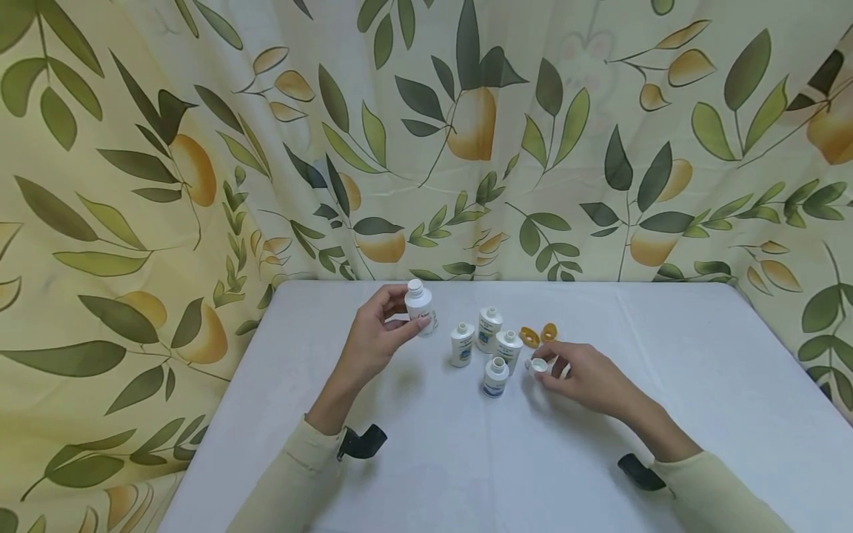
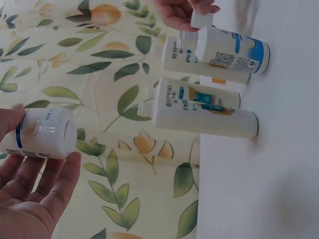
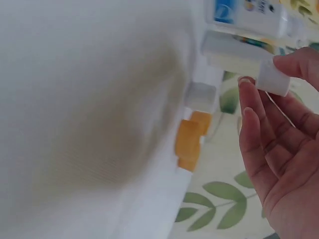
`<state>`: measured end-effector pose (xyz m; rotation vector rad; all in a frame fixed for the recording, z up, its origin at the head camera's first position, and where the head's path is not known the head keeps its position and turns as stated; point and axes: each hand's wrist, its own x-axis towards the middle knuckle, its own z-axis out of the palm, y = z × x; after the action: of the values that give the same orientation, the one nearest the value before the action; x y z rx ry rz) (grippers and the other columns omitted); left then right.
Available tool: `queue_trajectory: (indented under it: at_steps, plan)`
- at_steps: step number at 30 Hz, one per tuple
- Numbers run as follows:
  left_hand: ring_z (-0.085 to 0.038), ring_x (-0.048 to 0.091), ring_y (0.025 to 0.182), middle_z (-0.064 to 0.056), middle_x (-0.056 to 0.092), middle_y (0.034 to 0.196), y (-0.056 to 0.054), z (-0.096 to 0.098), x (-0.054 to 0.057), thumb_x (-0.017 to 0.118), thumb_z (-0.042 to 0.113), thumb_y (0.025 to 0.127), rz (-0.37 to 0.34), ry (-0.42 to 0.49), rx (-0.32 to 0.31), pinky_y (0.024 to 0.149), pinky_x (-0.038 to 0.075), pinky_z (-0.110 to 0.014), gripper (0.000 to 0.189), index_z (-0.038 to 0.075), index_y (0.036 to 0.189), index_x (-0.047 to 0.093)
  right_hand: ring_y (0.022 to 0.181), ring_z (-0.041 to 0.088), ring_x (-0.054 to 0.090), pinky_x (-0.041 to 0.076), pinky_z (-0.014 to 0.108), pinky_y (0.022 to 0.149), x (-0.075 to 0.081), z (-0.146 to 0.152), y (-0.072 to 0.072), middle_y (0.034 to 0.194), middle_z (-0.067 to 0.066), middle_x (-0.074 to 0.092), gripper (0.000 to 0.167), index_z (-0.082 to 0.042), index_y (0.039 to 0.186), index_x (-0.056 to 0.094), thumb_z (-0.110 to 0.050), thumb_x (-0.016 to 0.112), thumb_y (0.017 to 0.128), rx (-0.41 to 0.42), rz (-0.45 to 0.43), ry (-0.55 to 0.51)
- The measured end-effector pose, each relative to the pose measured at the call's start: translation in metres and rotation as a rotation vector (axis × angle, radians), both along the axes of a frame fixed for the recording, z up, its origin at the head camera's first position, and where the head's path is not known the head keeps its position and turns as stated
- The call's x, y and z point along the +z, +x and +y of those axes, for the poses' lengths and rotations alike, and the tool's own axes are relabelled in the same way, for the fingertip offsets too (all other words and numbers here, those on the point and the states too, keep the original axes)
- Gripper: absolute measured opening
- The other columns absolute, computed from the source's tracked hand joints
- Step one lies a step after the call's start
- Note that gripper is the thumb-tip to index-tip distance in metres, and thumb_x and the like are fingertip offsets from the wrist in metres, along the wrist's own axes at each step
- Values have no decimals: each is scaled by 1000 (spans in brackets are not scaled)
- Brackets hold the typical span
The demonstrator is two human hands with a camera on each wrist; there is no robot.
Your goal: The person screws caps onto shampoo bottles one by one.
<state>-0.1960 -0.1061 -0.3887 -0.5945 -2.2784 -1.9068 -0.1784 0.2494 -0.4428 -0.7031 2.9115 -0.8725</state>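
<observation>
My left hand (image 1: 370,342) grips a white bottle (image 1: 420,306) without a cap, raised above the table. Seen from the left wrist, the bottle (image 2: 47,133) sits between thumb and fingers with its base to the right. Over on the right, my right hand (image 1: 589,379) pinches a small white cap (image 1: 538,366) between thumb and fingers. The right wrist view also has this cap (image 3: 272,78), held off the table. Between the hands stand several uncapped white bottles: a short blue-labelled one (image 1: 494,379) in front, and taller ones (image 1: 462,346) behind and beside it.
Yellow caps (image 1: 529,337) lie behind the right hand, with another white cap (image 3: 200,97) beside them. A white cloth covers the table (image 1: 426,466). A leaf-patterned curtain (image 1: 426,222) hangs along the back and left.
</observation>
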Motion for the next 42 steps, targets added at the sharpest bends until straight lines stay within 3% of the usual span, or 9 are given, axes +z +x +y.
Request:
queue_trajectory:
  at_steps: [10, 17, 28, 42]
  plan:
    - [-26, 63, 109, -11, 63, 124, -3, 0, -1, 78, 5, 89, 8, 5, -8, 90, 60, -33, 47, 6, 132, 57, 80, 10, 65, 59, 25, 70, 24, 5, -8, 101, -4, 73, 26, -11, 115, 71, -18, 77, 91, -45, 43, -68]
    - [-26, 63, 110, -12, 63, 125, -3, 2, 1, 77, 4, 89, 19, 18, -14, 93, 59, -46, 46, 5, 131, 57, 80, 10, 65, 58, 26, 71, 41, 2, -11, 93, -6, 72, 25, -12, 112, 69, -22, 78, 91, -75, 83, -104]
    - [-25, 64, 109, -11, 63, 125, -2, 4, 0, 77, 4, 89, 14, 22, -18, 90, 60, -31, 46, 6, 131, 57, 80, 10, 68, 61, 28, 74, 59, -8, -8, 94, -4, 73, 23, -11, 112, 66, -15, 77, 91, -38, 137, -155]
    - [-25, 64, 106, -14, 66, 121, -1, 7, -2, 77, 3, 89, -10, 61, -26, 88, 60, -30, 48, 4, 132, 55, 81, 15, 69, 58, 24, 71, 73, -18, -8, 87, -5, 73, 31, -12, 122, 68, -16, 76, 92, -71, 189, -189]
